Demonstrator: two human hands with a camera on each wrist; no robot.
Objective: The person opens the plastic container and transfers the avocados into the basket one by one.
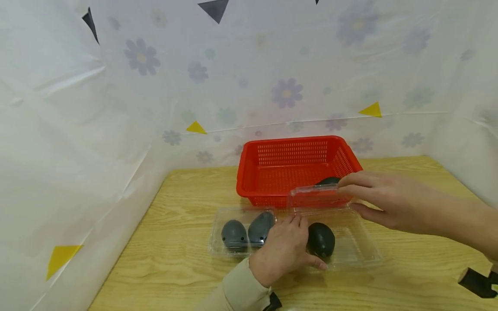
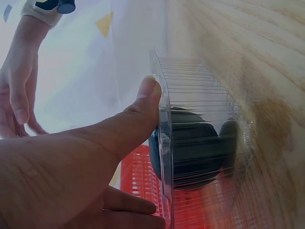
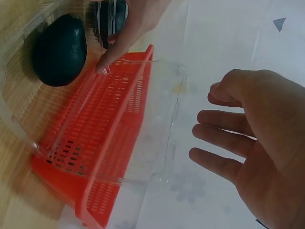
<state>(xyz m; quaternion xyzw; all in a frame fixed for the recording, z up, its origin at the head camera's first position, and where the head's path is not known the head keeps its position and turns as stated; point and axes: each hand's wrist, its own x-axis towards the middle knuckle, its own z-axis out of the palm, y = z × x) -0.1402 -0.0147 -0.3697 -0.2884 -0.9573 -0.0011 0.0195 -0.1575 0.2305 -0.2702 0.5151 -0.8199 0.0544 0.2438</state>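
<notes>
A hinged clear plastic box (image 1: 352,246) lies on the table with its lid (image 1: 313,196) raised at the back. Inside, toward its left end, sits a dark green, smooth, egg-shaped fruit (image 1: 321,240). Across that left end reaches my left hand (image 1: 285,244), fingers toward the hinge side. Its straight thumb (image 2: 148,93) touches the box's rim in the left wrist view. My right hand (image 1: 385,201) hovers beside the lid's right end, fingers extended and apart. In the right wrist view the right palm (image 3: 267,143) is bare, with a gap between the fingers and the lid.
Left of the open box stands a closed clear box (image 1: 215,235) holding two similar fruits (image 1: 234,233). Behind both, a red perforated basket (image 1: 249,199) contains another dark fruit (image 1: 330,180) at its right. Flower-patterned white sheeting (image 1: 233,65) encloses the wooden table (image 1: 163,268).
</notes>
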